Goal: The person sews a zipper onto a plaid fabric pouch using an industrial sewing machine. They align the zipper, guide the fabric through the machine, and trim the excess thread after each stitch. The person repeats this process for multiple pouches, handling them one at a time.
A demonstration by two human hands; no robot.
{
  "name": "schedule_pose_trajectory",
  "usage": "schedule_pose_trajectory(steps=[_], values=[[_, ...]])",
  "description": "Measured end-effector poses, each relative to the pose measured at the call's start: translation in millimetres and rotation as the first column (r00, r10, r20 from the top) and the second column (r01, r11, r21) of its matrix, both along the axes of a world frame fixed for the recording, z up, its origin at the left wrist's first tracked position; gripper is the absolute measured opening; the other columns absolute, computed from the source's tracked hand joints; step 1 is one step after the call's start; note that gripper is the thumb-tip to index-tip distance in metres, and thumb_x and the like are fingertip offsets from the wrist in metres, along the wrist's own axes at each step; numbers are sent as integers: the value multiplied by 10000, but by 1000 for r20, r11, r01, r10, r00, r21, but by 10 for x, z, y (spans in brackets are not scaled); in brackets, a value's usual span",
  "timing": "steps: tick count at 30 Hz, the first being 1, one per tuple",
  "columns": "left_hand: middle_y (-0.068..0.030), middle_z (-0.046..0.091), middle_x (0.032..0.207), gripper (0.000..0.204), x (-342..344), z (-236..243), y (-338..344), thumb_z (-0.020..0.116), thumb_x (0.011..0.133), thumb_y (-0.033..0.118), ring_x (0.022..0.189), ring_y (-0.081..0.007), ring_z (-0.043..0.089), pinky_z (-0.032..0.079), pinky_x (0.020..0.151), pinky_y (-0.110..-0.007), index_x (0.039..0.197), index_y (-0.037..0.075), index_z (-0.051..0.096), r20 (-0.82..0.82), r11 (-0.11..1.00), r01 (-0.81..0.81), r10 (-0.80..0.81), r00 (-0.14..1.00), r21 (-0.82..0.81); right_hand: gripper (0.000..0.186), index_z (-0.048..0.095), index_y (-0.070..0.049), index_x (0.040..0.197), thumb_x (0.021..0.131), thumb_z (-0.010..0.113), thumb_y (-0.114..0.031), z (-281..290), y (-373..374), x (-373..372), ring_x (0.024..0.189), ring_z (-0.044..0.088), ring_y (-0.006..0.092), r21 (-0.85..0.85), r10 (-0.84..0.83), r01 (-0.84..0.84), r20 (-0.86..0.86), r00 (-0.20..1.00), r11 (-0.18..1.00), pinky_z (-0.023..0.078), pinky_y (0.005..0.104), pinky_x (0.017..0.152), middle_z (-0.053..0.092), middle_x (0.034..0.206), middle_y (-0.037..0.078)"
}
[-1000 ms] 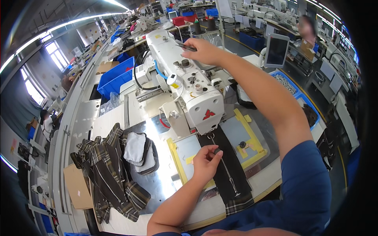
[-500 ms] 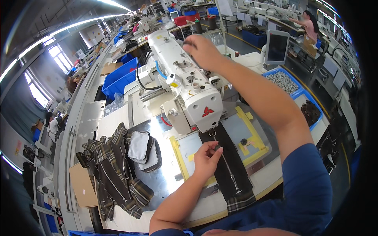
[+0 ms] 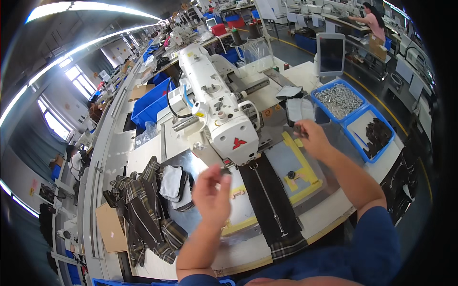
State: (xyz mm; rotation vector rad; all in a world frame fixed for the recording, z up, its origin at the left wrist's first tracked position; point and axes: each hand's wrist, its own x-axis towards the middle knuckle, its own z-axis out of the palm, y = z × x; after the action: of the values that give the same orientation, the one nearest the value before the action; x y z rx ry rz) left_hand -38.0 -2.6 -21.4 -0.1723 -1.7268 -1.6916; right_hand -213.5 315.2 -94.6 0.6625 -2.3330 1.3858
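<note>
My left hand (image 3: 212, 195), smeared by motion, is raised left of the sewing machine's front. Its thumb looks apart from its curled fingers; a dark bit shows at the fingertips. My right hand (image 3: 315, 139) is closed right of the machine, a dark spot at its fingertips; what it holds, if anything, I cannot make out. Just beyond it are grey-and-black fabric pieces (image 3: 300, 110). Under the white machine head (image 3: 236, 140) lies a dark fabric strip (image 3: 261, 200) with a metal zipper (image 3: 273, 209) and a plaid end (image 3: 287, 246). Neither hand touches the strip.
Left lie plaid garment parts (image 3: 143, 205), grey pads (image 3: 174, 186) and cardboard (image 3: 110, 229). A yellow-taped plate (image 3: 305, 188) with a black knob (image 3: 291, 175) flanks the strip. Right are blue trays of zipper pulls (image 3: 338, 100) and brown pieces (image 3: 377, 136), plus a screen (image 3: 330, 55).
My left hand has left the zipper and moved left and up. My right hand has dropped from atop the machine to its right side, exposing the grey-and-black pieces. The view has shifted slightly.
</note>
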Motion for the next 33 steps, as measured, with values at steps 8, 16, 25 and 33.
schedule_pose_trajectory(steps=[8,16,25,33], values=[[-66,767,1005,244,-1622,1605,-516,747,964,125,842,-100,657,522,787,-284,1147,-37,755,196,889,12,88,977,-458,346,651,-74,1180,868,788,-132,-112,-28,290,925,679,326,103,10,-25,143,990,994,546,418,825,657,1047,129],[-57,752,999,233,-2295,1527,-559,782,933,115,872,-118,631,484,809,-279,1118,-25,775,483,896,101,136,865,-432,294,665,-91,1181,904,752,-138,-131,92,239,977,689,339,161,-25,-6,188,982,987,546,433,847,678,1073,119],[-35,730,962,246,-2297,1591,-497,788,941,152,877,-130,578,467,817,-317,1132,-3,793,565,908,126,136,814,-399,305,651,-84,1208,917,739,-114,-75,20,275,1024,700,350,179,0,-48,259,966,983,553,446,892,698,1127,131],[-23,702,895,221,-2355,1596,-496,780,936,178,800,-138,546,428,737,-324,1089,22,815,589,903,131,153,794,-410,317,656,-85,1227,926,741,-136,-84,39,279,1043,695,343,217,10,-70,267,964,974,554,440,895,691,1152,129]])
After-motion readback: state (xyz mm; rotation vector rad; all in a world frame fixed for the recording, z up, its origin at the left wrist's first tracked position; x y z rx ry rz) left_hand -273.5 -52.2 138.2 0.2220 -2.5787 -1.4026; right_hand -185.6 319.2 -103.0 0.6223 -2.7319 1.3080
